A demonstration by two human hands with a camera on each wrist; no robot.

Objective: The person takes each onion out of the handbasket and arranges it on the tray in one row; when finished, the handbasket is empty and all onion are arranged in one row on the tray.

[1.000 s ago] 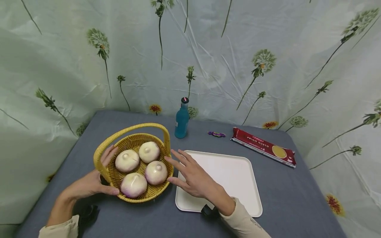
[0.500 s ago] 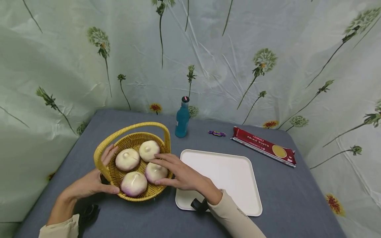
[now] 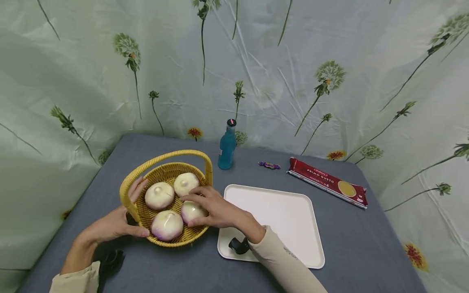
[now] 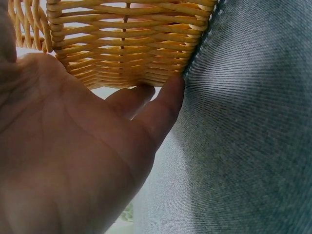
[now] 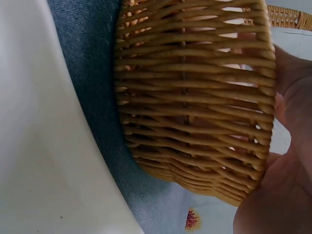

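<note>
Soft light, dimmer on the left backdrop, glints off the pale bulbs; the right wrist view's basket looks shaded.

One basket is standing on one table; four bulbs are lying inside it. Two hands at the basket: one left hand is holding its left side, one right hand is grasping one bulb inside. One tray is lying just right of the basket. Also right of the basket: one bottle is standing near, one wrapped sweet is lying next, one spaghetti packet is lying farthest.
</note>
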